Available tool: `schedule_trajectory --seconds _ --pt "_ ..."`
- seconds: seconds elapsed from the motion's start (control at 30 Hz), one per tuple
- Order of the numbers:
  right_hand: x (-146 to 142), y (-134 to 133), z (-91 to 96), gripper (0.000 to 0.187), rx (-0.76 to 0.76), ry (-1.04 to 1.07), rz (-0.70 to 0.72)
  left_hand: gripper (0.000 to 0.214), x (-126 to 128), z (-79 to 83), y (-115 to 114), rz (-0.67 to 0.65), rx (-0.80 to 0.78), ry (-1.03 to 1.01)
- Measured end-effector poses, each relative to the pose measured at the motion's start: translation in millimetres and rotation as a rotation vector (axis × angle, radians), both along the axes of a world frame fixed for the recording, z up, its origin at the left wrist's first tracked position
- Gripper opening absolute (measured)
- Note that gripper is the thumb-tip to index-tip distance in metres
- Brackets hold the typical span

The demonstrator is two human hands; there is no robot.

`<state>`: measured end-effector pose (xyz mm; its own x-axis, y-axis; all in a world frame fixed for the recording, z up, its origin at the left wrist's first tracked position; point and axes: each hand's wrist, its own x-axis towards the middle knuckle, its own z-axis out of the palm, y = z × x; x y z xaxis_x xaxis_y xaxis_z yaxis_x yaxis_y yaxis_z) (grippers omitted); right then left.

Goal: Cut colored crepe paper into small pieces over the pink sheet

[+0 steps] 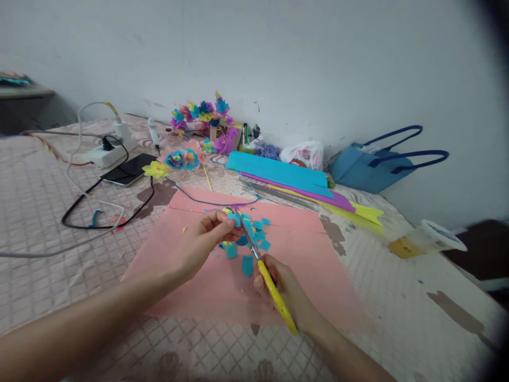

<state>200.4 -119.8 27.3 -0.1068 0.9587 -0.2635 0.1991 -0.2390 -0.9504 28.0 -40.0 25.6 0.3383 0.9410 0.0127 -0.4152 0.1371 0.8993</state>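
Between thumb and fingers, my left hand (210,228) pinches a small piece of blue paper (234,218). My right hand (280,284) grips a pair of scissors (274,292) with yellow handles, its metal blades pointing up and left to the edge of that piece. Whether the blades are closed on the paper is too blurred to say. Below and beside the blades, several cut blue paper squares (247,265), with a few yellow bits among them, lie scattered on a pink paper sheet (310,265).
Behind the sheet lie a folded blue paper strip (274,170), purple and yellow strips, and thin wires (278,196). Paper flowers (183,158), a phone (129,170), a power strip (109,154) and cables are at left. A blue bag (358,167) and a tape-like roll (425,239) stand right.
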Motion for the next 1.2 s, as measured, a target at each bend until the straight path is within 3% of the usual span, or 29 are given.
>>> schedule_trajectory --seconds 0.4,0.57,1.0,1.2 --pt "1.7 2.1 -7.7 0.03 -0.06 0.098 -0.054 0.019 -0.7 0.9 2.7 -0.009 -0.009 0.007" --pt "-0.4 3.2 -3.4 0.028 -0.175 0.188 -0.116 0.018 -1.2 1.3 4.9 -0.025 -0.017 -0.004" --pt "3.4 -0.3 0.0 0.02 -0.007 0.007 -0.053 0.022 -5.3 1.5 10.9 -0.083 -0.023 0.005" --pt "7.3 0.2 -11.1 0.019 0.046 -0.024 -0.01 0.021 -4.9 2.9 9.7 -0.08 -0.023 0.01"
